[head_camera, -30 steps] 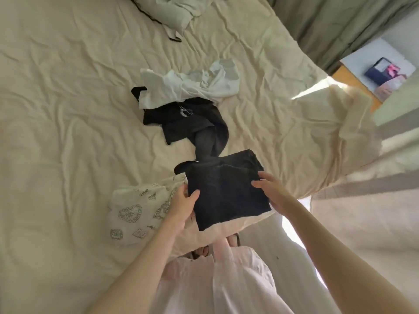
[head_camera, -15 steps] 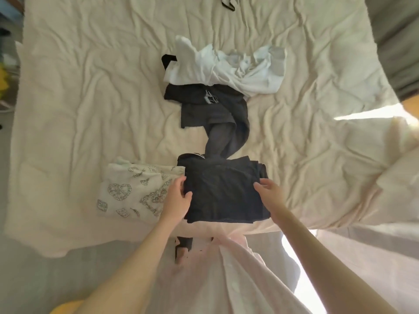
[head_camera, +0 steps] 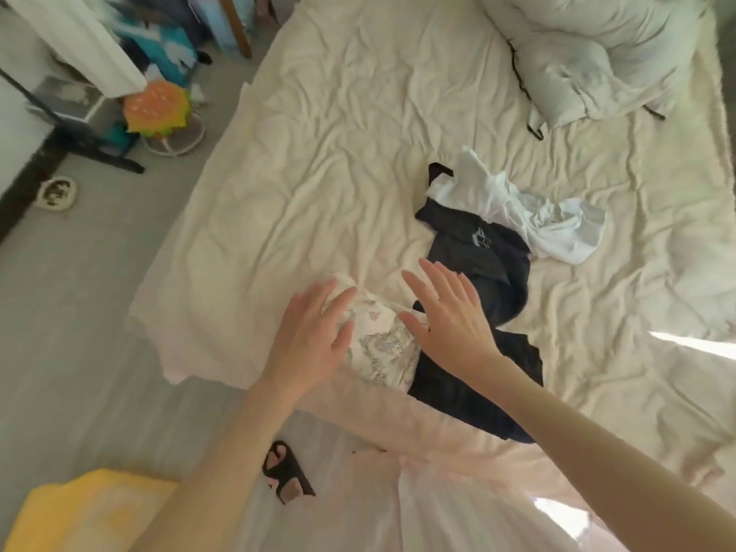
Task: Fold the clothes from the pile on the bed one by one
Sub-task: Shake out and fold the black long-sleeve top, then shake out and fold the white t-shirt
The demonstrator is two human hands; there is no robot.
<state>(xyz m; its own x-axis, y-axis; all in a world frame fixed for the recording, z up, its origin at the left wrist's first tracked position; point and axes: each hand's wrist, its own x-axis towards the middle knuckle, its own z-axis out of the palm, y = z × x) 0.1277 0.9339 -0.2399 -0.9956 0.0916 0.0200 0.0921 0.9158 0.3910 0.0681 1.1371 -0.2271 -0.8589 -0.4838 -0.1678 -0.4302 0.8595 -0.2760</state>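
Cotton, by the look of it, and limp: every piece on the bed (head_camera: 318, 161) will sag and slide when lifted, so I judge each is best taken by two corners or along a seam and smoothed flat before a fold. Both hands have let go. The left hand (head_camera: 314, 336) lies flat with straight fingers on the far end of the printed white garment (head_camera: 382, 344), and the right hand (head_camera: 450, 320) is spread open, fingers straight, over the join between that garment and the folded dark garment (head_camera: 478, 384) just beside it at the bed's near edge; whether the right palm touches cloth I cannot tell. Half a second ago each hand held one side of the dark fold, the left thumb tucked over its edge; now neither holds it and both have shifted left toward the printed piece. The view has also swung left, bringing the floor and a burger-shaped cushion (head_camera: 157, 109) into sight. Farther up the bed the unfolded pile waits: a dark top (head_camera: 490, 256) with a white shirt (head_camera: 529, 217) lying across it.
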